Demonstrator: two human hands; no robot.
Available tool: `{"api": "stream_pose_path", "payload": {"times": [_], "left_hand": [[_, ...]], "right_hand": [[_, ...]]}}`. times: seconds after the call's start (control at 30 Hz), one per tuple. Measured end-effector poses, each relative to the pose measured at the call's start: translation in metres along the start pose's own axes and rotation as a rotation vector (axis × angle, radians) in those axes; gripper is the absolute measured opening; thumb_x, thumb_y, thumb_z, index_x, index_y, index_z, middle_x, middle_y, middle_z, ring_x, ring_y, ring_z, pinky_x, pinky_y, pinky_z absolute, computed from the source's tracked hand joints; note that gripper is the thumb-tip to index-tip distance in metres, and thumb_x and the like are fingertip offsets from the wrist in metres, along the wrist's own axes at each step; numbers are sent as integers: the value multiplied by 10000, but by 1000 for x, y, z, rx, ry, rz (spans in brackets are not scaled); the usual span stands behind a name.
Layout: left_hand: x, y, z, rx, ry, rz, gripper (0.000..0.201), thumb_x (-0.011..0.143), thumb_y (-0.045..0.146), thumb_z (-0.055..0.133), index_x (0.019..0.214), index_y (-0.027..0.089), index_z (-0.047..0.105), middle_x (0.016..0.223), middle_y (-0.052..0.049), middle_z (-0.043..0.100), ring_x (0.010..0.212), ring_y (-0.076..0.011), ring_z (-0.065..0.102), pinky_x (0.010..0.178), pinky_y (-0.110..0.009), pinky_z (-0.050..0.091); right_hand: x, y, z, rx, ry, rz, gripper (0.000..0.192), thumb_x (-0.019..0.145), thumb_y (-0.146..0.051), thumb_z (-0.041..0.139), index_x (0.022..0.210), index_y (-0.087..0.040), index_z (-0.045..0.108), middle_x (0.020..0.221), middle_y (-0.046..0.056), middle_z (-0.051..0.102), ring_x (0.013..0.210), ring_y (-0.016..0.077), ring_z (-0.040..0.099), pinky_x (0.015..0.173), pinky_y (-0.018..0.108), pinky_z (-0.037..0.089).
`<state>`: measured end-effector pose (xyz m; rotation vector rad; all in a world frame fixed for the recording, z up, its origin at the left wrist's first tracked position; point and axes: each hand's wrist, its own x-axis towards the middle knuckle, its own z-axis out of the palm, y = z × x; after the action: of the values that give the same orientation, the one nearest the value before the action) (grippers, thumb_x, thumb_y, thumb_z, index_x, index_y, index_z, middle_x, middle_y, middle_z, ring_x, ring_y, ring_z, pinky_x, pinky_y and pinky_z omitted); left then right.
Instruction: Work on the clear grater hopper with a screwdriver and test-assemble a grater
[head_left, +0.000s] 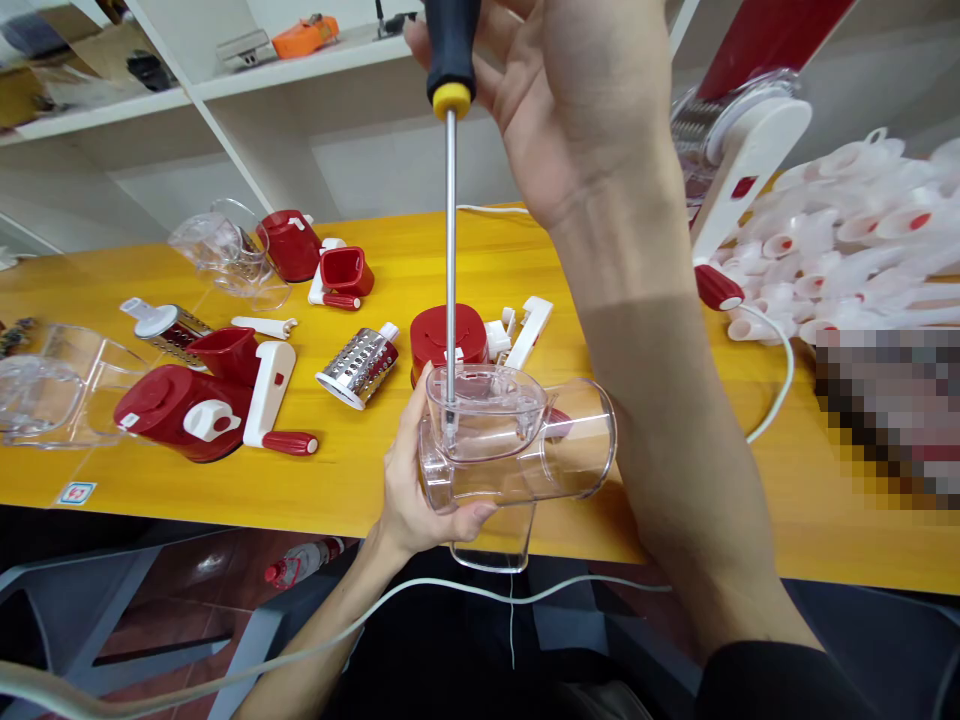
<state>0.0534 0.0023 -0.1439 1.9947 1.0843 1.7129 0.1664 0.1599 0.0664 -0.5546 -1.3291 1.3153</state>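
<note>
— What lay around you at that moment?

— The yellow table (pixel 450 260) was the biggest thing. On it lay a heap of white handles (pixel 847 250) at your right, an assembled red grater (pixel 195 410) at your left, and a metal drum (pixel 358 366) near the middle.

— And your hands?

— Your left hand (pixel 416 500) gripped the clear housing (pixel 517 440) from below, just in front of the table edge. Your right hand (pixel 570 90) was clenched around the screwdriver (pixel 451 200), held upright with its tip deep inside the housing.

— Which step was it?

— I judge you were driving a screw inside. The next move called for keeping the shaft straight and the housing steady.
</note>
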Motion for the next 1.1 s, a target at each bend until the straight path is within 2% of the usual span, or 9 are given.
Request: {"api": "stream_pose_path", "payload": {"times": [0.13, 0.2, 0.37, 0.57, 0.67, 0.73, 0.9, 0.97, 1.1], "left_hand": [[0, 0, 0, 3, 3, -8, 1068, 778, 689, 692, 1597, 140, 283, 1418, -177, 597, 1234, -327, 659, 1056, -447, 567], [-1, 0, 0, -12, 2, -8, 1065, 781, 681, 697, 1597, 138, 282, 1422, -171, 595, 1235, -322, 658, 1063, -435, 563], [-1, -1, 1, -49, 4, -3, 1056, 780, 646, 727, 1597, 141, 287, 1425, -153, 601, 1244, -301, 658, 1069, -388, 560], [0, 0, 1, -16, -1, 7, 1048, 797, 657, 698, 1602, 139, 270, 1407, -166, 615, 1235, -301, 665, 1052, -398, 570], [1, 1, 1, -3, -5, 13, 1041, 803, 659, 690, 1602, 139, 269, 1389, -165, 625, 1213, -298, 678, 1028, -391, 585], [1, 1, 1, -1, -2, 16, 1041, 801, 658, 693, 1600, 138, 275, 1414, -166, 607, 1237, -304, 663, 1053, -398, 571], [-1, 0, 1, -32, -3, 0, 1046, 795, 650, 710, 1600, 144, 275, 1428, -157, 597, 1252, -292, 654, 1084, -381, 548], [-1, 0, 1, -39, -3, 1, 1044, 794, 640, 718, 1600, 144, 277, 1437, -159, 591, 1264, -291, 647, 1091, -379, 542], [0, 0, 1, -45, 6, 8, 1043, 789, 633, 728, 1597, 139, 289, 1424, -154, 606, 1261, -288, 650, 1090, -381, 543]], "right_hand": [[-1, 0, -1, 22, -121, 1, 603, 842, -354, 37, 1321, -121, 318, 867, -165, 587, 1018, -120, 625, 1094, 172, 550], [1, 1, 0, 8, -114, -5, 563, 833, -325, 116, 1307, -123, 344, 845, -180, 574, 969, -132, 627, 1059, 168, 565], [5, 5, 0, -28, -63, -46, 525, 754, -305, 330, 1233, -103, 402, 808, -194, 546, 1106, -100, 619, 1014, 129, 567], [1, -1, -1, -40, -110, 6, 603, 865, -372, -27, 1315, -120, 285, 1124, -127, 593, 1075, -96, 628, 1014, 103, 581], [-1, -2, 0, -28, -132, 21, 652, 868, -385, -83, 1334, -110, 281, 1096, -119, 596, 1030, -101, 630, 1008, 109, 589], [-1, -1, 1, -48, -116, 14, 621, 862, -384, -16, 1325, -129, 311, 988, -145, 594, 1085, -94, 622, 1002, 113, 593], [5, 3, 0, -89, -9, -32, 440, 805, -313, 366, 1184, -93, 405, 832, -139, 559, 1220, -16, 599, 980, 147, 605], [5, 3, -1, -81, -16, -15, 438, 833, -331, 310, 1212, -120, 373, 877, -154, 573, 1188, -43, 607, 977, 135, 605], [1, 1, -1, -49, -73, 29, 556, 883, -390, 15, 1291, -164, 316, 1009, -150, 582, 1023, -113, 624, 935, 88, 600]]}}
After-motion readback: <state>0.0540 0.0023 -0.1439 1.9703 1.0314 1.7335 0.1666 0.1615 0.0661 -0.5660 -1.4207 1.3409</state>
